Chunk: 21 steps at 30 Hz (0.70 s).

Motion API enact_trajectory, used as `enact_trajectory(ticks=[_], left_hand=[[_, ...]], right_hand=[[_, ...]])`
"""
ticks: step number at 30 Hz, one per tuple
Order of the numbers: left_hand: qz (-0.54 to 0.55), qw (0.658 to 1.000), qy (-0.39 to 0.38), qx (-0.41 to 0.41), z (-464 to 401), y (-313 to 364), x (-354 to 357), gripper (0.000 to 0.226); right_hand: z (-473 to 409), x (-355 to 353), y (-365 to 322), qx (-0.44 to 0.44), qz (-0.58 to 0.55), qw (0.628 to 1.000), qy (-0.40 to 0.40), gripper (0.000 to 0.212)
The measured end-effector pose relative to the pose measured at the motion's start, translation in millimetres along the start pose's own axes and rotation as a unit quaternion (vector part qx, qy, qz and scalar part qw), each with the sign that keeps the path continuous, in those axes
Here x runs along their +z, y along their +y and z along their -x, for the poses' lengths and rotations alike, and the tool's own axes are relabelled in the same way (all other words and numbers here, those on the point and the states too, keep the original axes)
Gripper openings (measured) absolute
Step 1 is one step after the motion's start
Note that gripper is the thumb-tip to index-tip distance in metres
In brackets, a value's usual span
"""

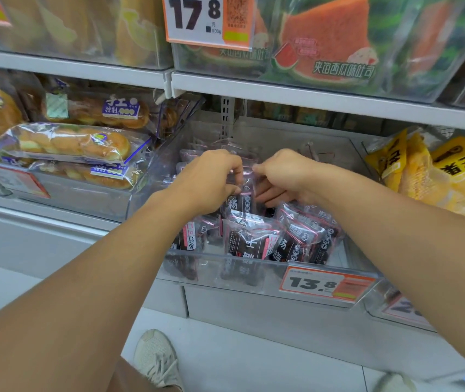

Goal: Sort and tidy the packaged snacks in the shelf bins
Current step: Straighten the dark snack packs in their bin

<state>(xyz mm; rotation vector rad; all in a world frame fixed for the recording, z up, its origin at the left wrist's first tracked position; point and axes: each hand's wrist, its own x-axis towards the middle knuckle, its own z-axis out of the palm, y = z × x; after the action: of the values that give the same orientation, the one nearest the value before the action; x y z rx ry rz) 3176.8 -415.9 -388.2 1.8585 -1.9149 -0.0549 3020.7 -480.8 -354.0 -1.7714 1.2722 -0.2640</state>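
Note:
A clear plastic shelf bin (254, 274) in the middle holds several dark snack packets with pink trim. Both hands reach into it. My left hand (206, 179) and my right hand (281, 176) each pinch the top edge of the same upright dark packet (244, 198), left hand on its left corner, right hand on its right. More packets (256, 241) lie loosely at the front of the bin, some tilted, and a row of them (186, 158) stands behind my left hand. The bin's back right part looks bare.
A bin of bagged bread rolls (67, 142) stands to the left, yellow packets (435, 171) fill a bin to the right. The shelf above (310, 97) carries watermelon toast bags. An orange price tag "13.8" (327, 284) hangs on the bin front. My shoe (157, 357) shows on the floor.

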Motion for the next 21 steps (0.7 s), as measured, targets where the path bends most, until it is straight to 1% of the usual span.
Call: enact_trajectory(ticks=[2, 3, 4, 5, 7, 8, 9, 10, 11, 12, 13, 14, 16, 17, 18, 19, 21], left_hand=[[-0.004, 1.000, -0.012, -0.010, 2, 0, -2, 0.015], [-0.006, 1.000, -0.016, -0.010, 2, 0, -3, 0.015], [-0.005, 1.000, -0.018, -0.009, 3, 0, -4, 0.015], [0.002, 1.000, -0.018, -0.009, 3, 1, -5, 0.015], [0.028, 0.999, -0.013, -0.019, 4, 1, -6, 0.015], [0.042, 0.999, -0.009, -0.027, 4, 1, -6, 0.015], [0.054, 0.998, -0.003, -0.034, 5, 1, -7, 0.014], [0.063, 0.997, 0.001, -0.036, 7, 0, -8, 0.014], [0.069, 0.997, 0.005, -0.034, 8, 1, -10, 0.014], [0.073, 0.997, 0.009, -0.029, 9, 0, -12, 0.015], [0.076, 0.997, 0.015, -0.026, 10, -1, -14, 0.015], [0.082, 0.996, 0.019, -0.025, 11, -1, -16, 0.015], [0.118, 0.992, 0.020, -0.030, 13, -4, -21, 0.010], [0.144, 0.989, 0.016, -0.036, 15, -5, -24, 0.007], [0.159, 0.986, 0.008, -0.041, 18, -5, -27, 0.006], [0.157, 0.987, -0.004, -0.042, 21, -5, -31, 0.014], [0.123, 0.991, -0.043, -0.032, 31, -7, -38, 0.040]], right_hand=[[9, -5, -8, 0.011, 0.109, 0.994, -0.009, 0.028], [12, -6, -12, 0.010, 0.161, 0.987, -0.025, 0.031], [17, -7, -15, 0.008, 0.209, 0.976, -0.057, 0.033], [22, -7, -18, 0.001, 0.260, 0.960, -0.101, 0.031], [31, -4, -17, -0.029, 0.384, 0.907, -0.170, 0.021], [33, 0, -15, -0.052, 0.439, 0.879, -0.179, 0.016], [34, 4, -12, -0.080, 0.476, 0.858, -0.173, 0.015], [33, 7, -11, -0.107, 0.487, 0.852, -0.157, 0.013], [32, 8, -10, -0.131, 0.471, 0.862, -0.134, 0.010], [32, 10, -11, -0.153, 0.434, 0.882, -0.102, 0.010], [30, 11, -12, -0.175, 0.387, 0.903, -0.058, 0.013], [30, 13, -12, -0.201, 0.350, 0.915, -0.005, 0.016], [29, 20, -11, -0.240, 0.336, 0.906, 0.092, 0.017], [29, 24, -9, -0.243, 0.342, 0.901, 0.111, 0.017], [29, 29, -5, -0.234, 0.347, 0.902, 0.111, 0.016], [29, 32, -2, -0.217, 0.347, 0.907, 0.100, 0.015], [25, 33, 3, -0.179, 0.336, 0.921, 0.085, 0.016]])
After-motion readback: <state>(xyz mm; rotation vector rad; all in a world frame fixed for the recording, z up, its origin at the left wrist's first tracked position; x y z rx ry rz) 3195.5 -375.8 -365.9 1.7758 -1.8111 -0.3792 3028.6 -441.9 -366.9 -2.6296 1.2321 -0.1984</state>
